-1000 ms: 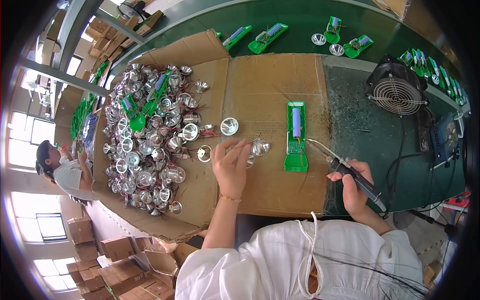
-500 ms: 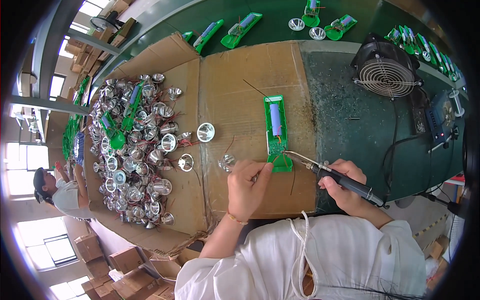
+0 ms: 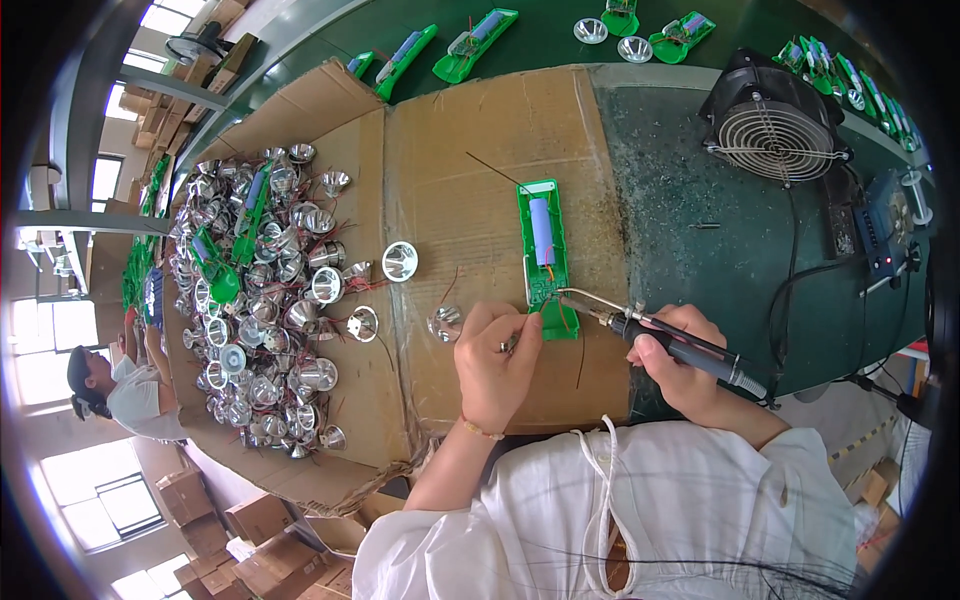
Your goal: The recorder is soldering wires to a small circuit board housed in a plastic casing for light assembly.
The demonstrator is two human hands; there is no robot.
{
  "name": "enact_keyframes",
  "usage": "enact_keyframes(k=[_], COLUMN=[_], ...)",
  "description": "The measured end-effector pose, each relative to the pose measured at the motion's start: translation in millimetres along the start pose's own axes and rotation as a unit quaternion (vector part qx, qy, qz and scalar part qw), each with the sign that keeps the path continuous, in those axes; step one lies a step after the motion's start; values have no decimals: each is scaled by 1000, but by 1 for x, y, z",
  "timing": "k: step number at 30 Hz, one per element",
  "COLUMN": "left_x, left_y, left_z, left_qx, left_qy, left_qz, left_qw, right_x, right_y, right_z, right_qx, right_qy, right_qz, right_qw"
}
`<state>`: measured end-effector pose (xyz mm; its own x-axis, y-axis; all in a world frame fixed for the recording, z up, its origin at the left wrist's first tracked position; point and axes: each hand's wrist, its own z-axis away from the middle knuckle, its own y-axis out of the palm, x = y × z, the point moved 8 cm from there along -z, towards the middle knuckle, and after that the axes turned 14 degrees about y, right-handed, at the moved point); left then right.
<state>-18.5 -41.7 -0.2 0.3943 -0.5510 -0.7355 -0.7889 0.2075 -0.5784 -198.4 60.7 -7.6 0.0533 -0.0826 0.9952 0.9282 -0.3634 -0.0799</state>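
Green circuit board (image 3: 545,250) on the cardboard sheet (image 3: 470,160), both my hands at its near end.

Left of the board lies the heap of silver reflector cups (image 3: 255,310). My left hand (image 3: 495,360) pinches a small metal part against the board's near edge. The board's long axis runs away from me, a blue cell on top. Right of it, my right hand (image 3: 675,365) is clenched around the soldering iron (image 3: 660,335), whose tip touches the board's near end.

brown cartons (image 3: 255,515) stacked lower left
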Motion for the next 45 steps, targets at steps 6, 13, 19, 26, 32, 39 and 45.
enact_keyframes(k=[6,13,19,26,32,39,45], left_x=[2,2,5,6,8,7,8], left_y=[2,4,4,3,5,6,4], left_z=[0,0,-2,-8,-7,-9,-10], left_qx=[0,-7,-9,14,12,10,13], left_qy=[-11,-2,-17,-52,-57,-39,-40], left_qz=[8,8,16,2,6,-9,-4], left_qw=[1000,1000,1000,999,998,999,999], right_x=[-1,-8,-7,-7,-16,-16,-13], right_y=[1,-8,-4,7,8,1,-1], right_z=[0,3,2,-5,-6,-1,-1], right_qx=[11,-45,-19,4,-13,-37,-26], right_qy=[27,47,49,58,105,103,77], right_qz=[18,-77,-63,-53,-79,-134,-109], right_qw=[999,995,997,997,991,985,991])
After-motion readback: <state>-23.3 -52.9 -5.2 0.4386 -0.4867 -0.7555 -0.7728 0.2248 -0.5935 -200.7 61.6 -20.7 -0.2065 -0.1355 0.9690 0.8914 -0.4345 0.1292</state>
